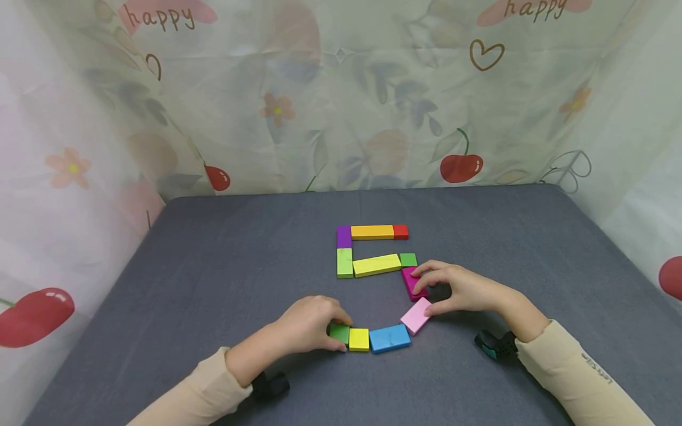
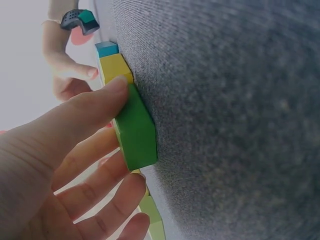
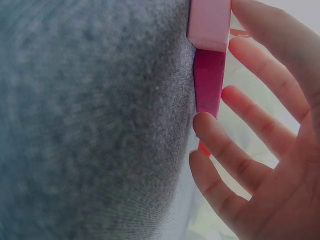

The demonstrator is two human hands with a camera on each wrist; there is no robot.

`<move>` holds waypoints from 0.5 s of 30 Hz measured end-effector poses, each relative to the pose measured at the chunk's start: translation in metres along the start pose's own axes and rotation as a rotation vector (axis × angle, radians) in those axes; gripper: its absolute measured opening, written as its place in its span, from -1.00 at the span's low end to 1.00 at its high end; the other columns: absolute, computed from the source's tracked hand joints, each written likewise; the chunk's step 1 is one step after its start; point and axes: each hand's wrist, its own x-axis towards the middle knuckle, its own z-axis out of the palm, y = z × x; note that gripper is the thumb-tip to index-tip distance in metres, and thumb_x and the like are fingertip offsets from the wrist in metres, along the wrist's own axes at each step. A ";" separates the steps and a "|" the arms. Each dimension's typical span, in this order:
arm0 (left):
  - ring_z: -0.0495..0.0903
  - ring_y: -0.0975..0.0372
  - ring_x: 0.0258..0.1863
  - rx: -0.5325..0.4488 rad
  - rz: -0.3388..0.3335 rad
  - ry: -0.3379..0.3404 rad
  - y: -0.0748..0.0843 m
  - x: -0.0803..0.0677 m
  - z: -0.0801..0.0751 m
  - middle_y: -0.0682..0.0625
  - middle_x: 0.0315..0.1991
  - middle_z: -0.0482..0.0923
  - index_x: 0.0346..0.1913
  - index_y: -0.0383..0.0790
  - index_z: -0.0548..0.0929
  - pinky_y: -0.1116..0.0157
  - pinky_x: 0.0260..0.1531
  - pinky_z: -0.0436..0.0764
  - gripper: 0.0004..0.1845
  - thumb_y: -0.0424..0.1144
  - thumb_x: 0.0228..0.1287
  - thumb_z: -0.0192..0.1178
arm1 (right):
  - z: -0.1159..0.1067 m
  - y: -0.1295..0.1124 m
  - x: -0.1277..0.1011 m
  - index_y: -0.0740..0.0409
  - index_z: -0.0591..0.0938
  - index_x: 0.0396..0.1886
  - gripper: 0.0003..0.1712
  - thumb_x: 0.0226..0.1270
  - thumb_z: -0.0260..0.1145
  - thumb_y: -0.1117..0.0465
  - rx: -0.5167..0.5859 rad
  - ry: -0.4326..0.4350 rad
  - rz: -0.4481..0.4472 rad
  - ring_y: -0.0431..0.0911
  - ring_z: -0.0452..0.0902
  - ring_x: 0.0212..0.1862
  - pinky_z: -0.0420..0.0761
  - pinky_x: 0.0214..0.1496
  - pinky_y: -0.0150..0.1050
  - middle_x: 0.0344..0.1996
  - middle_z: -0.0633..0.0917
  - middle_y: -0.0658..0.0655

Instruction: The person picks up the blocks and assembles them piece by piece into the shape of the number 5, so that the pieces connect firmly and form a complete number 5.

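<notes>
Wooden blocks lie in a line shaped like a 5 on the grey cloth. At the lower left end, my left hand pinches a green block between thumb and fingers; the block touches the cloth. A yellow block adjoins it, followed by a blue block. My right hand spans the tilted light pink block and the magenta block. Its thumb touches the pink block's edge, and its fingertips rest on the magenta one. In the right wrist view these fingers are spread and only slightly bent.
Farther up stand a small green block, a long yellow block, a light green block, a purple block, an orange block and a red block. A printed curtain hangs behind the table.
</notes>
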 end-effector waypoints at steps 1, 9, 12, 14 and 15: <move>0.56 0.35 -0.28 0.000 0.000 -0.001 0.000 0.000 0.000 0.11 -0.24 0.68 -0.12 -0.05 0.72 0.32 -0.21 0.53 -0.63 -0.03 -0.03 0.42 | 0.000 0.000 0.000 -0.18 0.62 -0.14 -0.66 0.08 0.41 -0.09 -0.001 0.000 0.000 0.01 0.42 0.14 0.50 0.14 0.03 0.15 0.48 0.09; 0.57 0.35 -0.26 -0.003 0.005 0.005 0.000 -0.001 0.001 0.11 -0.23 0.68 -0.11 -0.05 0.72 0.29 -0.16 0.53 -0.63 -0.03 -0.03 0.42 | 0.000 0.000 0.000 -0.18 0.63 -0.13 -0.66 0.07 0.41 -0.08 -0.006 -0.001 0.001 0.01 0.42 0.14 0.50 0.13 0.02 0.15 0.48 0.09; 0.56 0.35 -0.27 -0.003 0.006 0.006 0.000 -0.001 0.001 0.11 -0.23 0.68 -0.11 -0.05 0.72 0.29 -0.16 0.52 -0.63 -0.03 -0.03 0.42 | 0.000 0.000 0.000 -0.19 0.63 -0.14 -0.67 0.07 0.41 -0.08 -0.008 0.000 0.001 0.00 0.43 0.13 0.50 0.13 0.01 0.15 0.48 0.08; 0.55 0.36 -0.29 -0.004 0.005 0.006 0.000 -0.001 0.001 0.11 -0.24 0.68 -0.11 -0.05 0.72 0.30 -0.18 0.51 -0.63 -0.03 -0.03 0.42 | 0.000 0.000 0.000 -0.19 0.62 -0.14 -0.67 0.08 0.41 -0.08 -0.009 -0.002 0.002 0.00 0.43 0.13 0.50 0.13 0.00 0.15 0.48 0.08; 0.55 0.36 -0.29 -0.005 0.005 0.006 0.000 -0.001 0.001 0.12 -0.24 0.68 -0.11 -0.05 0.72 0.31 -0.19 0.51 -0.63 -0.03 -0.03 0.42 | 0.000 0.001 0.000 -0.19 0.62 -0.14 -0.67 0.07 0.41 -0.08 -0.008 -0.002 0.002 0.00 0.43 0.13 0.50 0.13 0.00 0.15 0.48 0.08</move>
